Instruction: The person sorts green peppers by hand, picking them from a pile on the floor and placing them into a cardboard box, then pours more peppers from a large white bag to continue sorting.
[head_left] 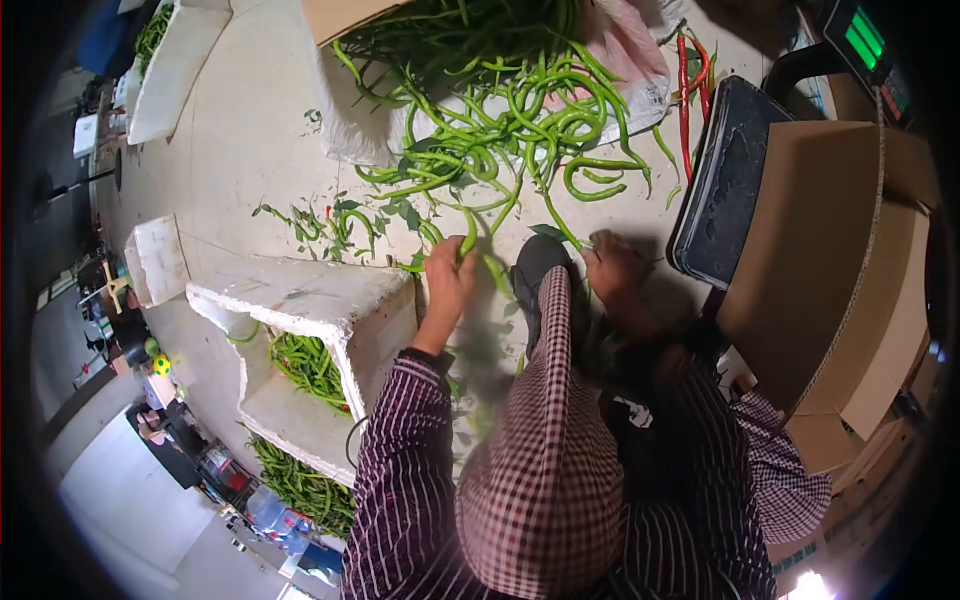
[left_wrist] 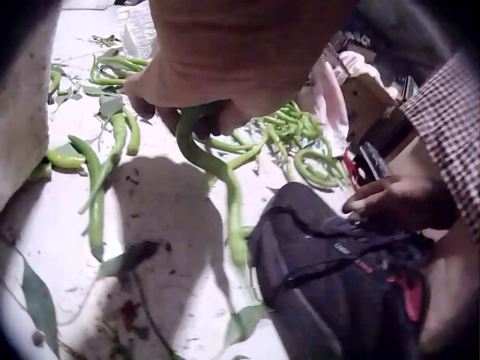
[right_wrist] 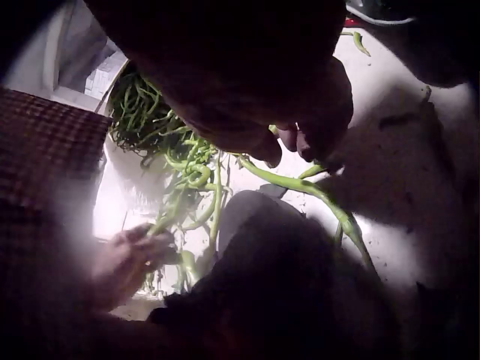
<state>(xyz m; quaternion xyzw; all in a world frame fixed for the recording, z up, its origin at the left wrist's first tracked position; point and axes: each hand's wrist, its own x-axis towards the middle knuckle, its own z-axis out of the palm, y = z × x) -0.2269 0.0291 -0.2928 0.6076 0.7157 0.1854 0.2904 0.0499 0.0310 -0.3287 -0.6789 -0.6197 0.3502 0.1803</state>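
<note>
My left hand (head_left: 450, 285) pinches a long green chili pepper (left_wrist: 234, 202) between thumb and fingers; the pepper hangs down in the left wrist view. My right hand (head_left: 615, 270) is beyond the dark shoe (head_left: 540, 270), fingers curled at one end of another green chili pepper (right_wrist: 326, 196). Its fingertips are in deep shadow in the right wrist view. In front of both hands, a loose heap of green chili peppers (head_left: 520, 110) spills from a white sack (head_left: 350, 125). Several single peppers (left_wrist: 96, 199) and leaves lie on the floor by the left hand.
A white foam box (head_left: 290, 290) lies on its side at the left with green peppers inside. More peppers (head_left: 305, 485) are heaped behind it. At the right stand a black scale platform (head_left: 725, 185) and an open cardboard box (head_left: 810, 230). Red peppers (head_left: 686, 110) lie near the sack.
</note>
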